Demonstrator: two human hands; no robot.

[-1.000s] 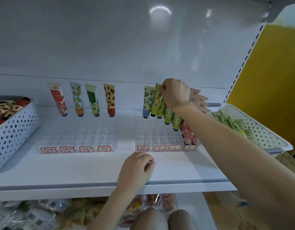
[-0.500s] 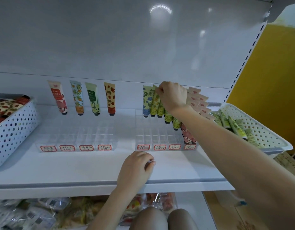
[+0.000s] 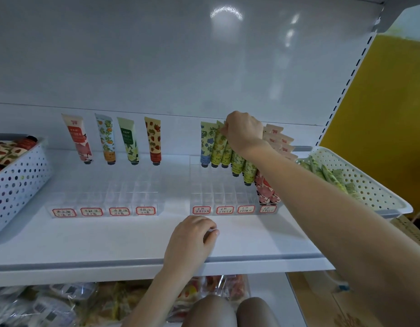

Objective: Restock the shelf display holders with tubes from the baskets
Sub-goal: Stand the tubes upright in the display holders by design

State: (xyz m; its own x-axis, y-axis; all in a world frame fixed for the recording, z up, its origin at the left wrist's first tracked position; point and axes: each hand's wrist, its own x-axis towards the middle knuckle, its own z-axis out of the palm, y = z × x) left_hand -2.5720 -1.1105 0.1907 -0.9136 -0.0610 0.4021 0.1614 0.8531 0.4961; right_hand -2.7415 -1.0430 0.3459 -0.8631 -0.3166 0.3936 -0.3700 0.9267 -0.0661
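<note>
Upper right of centre, at the back of the white shelf (image 3: 86,239): the right hand (image 3: 244,133) reaches in over the clear right holder (image 3: 228,194). Its fingers are curled down and pinch the crimped top of a yellow-green tube (image 3: 218,149), which stands cap-down in the holder's back row. Just left of it stands a blue-flowered tube (image 3: 206,142). More yellow-green tubes step forward and rightward under the wrist. A row of pink tubes (image 3: 267,187) fills the rightmost lane; the forearm hides part of it.

Right edge of frame: a white perforated right basket (image 3: 372,192) sits on the shelf end, with green tubes (image 3: 327,173) lying loose inside.

Left of centre: the clear left holder (image 3: 124,194) carries four single tubes (image 3: 105,138) along its back row, one per lane, cap-down. Its front cells hold nothing. Red-bordered labels (image 3: 225,210) run along both holders' front edges; the writing is too small to read.

Far left: a second perforated left basket (image 3: 20,180) holds red-patterned tubes.

Lower centre: the left hand (image 3: 192,234) rests knuckles-up on the shelf's front, fingers loosely curled under, thumb against them, nothing visible in it.

Bottom left, on the level below: clear-wrapped packets (image 3: 62,303).
</note>
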